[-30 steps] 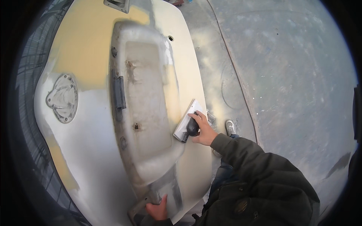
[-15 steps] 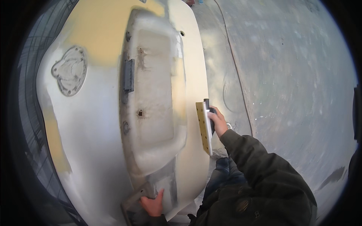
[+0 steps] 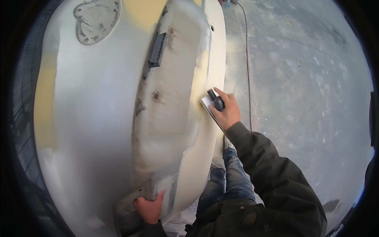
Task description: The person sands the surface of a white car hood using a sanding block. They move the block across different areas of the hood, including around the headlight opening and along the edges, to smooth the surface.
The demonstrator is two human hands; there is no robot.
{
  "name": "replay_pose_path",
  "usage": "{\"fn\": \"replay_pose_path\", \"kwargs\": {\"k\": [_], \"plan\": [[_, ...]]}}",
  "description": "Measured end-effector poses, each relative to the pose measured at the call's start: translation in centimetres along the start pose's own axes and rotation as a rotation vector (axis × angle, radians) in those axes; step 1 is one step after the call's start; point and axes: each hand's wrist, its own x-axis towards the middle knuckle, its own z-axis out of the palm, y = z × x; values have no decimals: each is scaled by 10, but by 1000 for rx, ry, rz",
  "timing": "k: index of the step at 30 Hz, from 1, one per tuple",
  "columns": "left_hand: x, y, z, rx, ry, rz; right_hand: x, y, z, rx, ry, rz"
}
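Observation:
My right hand (image 3: 229, 112) is closed around the black knob of a long sanding block (image 3: 208, 103). The block is tilted at the right border of a car body panel (image 3: 94, 130) with white and yellowish patches. Whether its face touches the panel is hidden. My left hand (image 3: 148, 209) rests on the panel's lower end, beside a dark-edged corner, with the thumb stretched away from the partly hidden fingers. Between the hands lies a long recess (image 3: 169, 114) with rust-stained holes and a grey plastic bracket (image 3: 158, 49) along its left side.
A heart-shaped bare-metal mount (image 3: 97, 21) sits at the panel's upper left. On the right, a thin hose (image 3: 248, 59) runs along the scuffed grey floor (image 3: 308, 91). My legs in jeans (image 3: 237, 173) stand close to the panel's lower right.
My right hand has brought the sanding block up and turned it, so its yellow abrasive face no longer shows. The view has shifted over the panel; my left hand stays at its lower end.

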Motion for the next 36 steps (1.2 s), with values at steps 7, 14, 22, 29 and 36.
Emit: {"fn": "replay_pose_path", "kwargs": {"k": [7, 14, 22, 29, 36], "plan": [[-5, -5, 5, -2, 71, 16, -28, 11, 29, -162, 141, -290], [-4, 9, -4, 182, 17, 75, 12, 16, 31, -190, 363, -267], [2, 22, -15, 89, 75, 253, -31, 13, 39, -182, 229, -386], [2, 22, -11, 72, 98, 241, -24, 10, 46, -176, 331, -277], [2, 17, -7, 23, 130, 315, 13, 14, 31, -249, 360, -351]]}}
